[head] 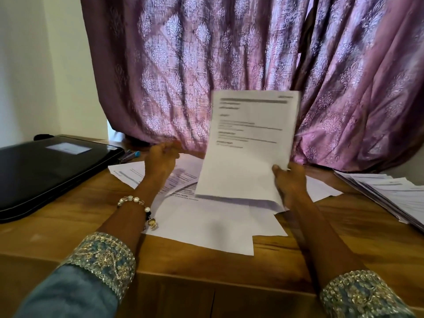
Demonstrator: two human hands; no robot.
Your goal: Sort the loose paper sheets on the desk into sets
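My right hand (pixel 289 180) pinches the lower right corner of a printed white sheet (pixel 247 143) and holds it upright above the desk. My left hand (pixel 161 158) hovers over the far left of the loose paper sheets (pixel 206 223), fingers loosely curled and blurred; I see nothing in its grip. The loose sheets lie overlapping in the middle of the wooden desk (pixel 68 228). A fanned stack of sheets (pixel 390 196) sits at the right edge.
A closed black laptop (pixel 46 171) lies at the left of the desk. Pens (pixel 129 155) rest just beyond its far corner. A purple patterned curtain (pixel 229 53) hangs right behind the desk and drapes onto its back edge.
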